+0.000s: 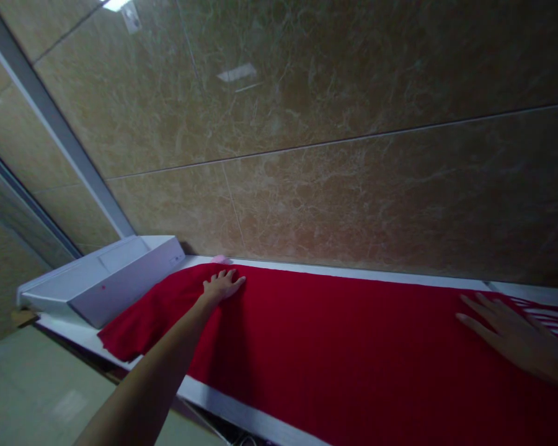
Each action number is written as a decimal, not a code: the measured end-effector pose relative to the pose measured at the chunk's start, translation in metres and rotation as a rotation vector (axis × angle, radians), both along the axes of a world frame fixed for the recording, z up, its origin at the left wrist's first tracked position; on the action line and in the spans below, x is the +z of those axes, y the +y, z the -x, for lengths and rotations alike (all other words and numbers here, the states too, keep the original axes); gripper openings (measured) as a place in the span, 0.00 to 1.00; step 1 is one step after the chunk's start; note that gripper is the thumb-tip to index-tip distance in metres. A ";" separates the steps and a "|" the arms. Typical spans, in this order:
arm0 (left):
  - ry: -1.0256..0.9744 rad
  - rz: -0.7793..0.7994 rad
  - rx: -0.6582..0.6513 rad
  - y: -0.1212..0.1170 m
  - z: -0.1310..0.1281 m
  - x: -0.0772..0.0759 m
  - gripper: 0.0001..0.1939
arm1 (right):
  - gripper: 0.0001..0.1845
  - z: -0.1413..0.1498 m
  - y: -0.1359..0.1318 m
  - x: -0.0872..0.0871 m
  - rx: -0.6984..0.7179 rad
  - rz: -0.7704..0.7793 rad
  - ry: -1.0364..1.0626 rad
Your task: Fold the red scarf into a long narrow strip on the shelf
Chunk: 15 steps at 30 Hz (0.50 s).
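Shop-like interior, marble wall panels [335,161] beyond the fingers [225,284], pale floor tiles [37,384] left of them, white counter [242,412] beneath them

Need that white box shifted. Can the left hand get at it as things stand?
Probably yes: the left hand rests on the red cloth near the white box, with only flat cloth between them.

Polished tan marble wall panels [353,124], grey metal frame [51,111] at left, white counter edge [353,274], pale glossy floor [37,390] below
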<state>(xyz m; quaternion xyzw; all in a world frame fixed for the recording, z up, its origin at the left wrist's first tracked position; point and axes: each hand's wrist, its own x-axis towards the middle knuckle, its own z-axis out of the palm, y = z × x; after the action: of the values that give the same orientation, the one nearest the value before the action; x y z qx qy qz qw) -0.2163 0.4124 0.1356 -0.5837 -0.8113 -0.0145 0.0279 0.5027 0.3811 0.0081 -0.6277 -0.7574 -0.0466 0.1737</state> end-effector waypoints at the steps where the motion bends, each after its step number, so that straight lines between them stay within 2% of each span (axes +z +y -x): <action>1: 0.019 -0.023 -0.005 0.004 0.003 0.006 0.37 | 0.36 -0.004 0.001 -0.004 0.017 -0.023 -0.011; 5: 0.093 -0.152 0.029 0.015 0.026 0.027 0.29 | 0.36 -0.018 0.004 -0.018 0.059 -0.077 -0.019; 7: 0.112 -0.178 0.075 0.016 0.043 0.033 0.30 | 0.36 -0.026 0.004 -0.025 0.086 -0.104 -0.027; 10: 0.130 -0.135 0.112 0.009 0.072 0.036 0.32 | 0.34 -0.036 0.005 -0.033 0.190 -0.220 -0.040; 13: 0.159 -0.071 0.038 -0.006 0.094 0.038 0.24 | 0.33 -0.044 0.008 -0.039 0.324 -0.306 -0.057; 15: 0.202 -0.077 -0.071 -0.018 0.102 0.038 0.17 | 0.34 -0.050 0.012 -0.043 0.320 -0.294 -0.048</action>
<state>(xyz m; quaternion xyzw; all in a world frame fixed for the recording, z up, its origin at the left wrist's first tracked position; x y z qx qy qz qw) -0.3180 0.3947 0.1733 -0.6090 -0.7820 0.0122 0.1317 0.5527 0.3928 -0.0347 -0.4662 -0.8363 -0.1432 0.2505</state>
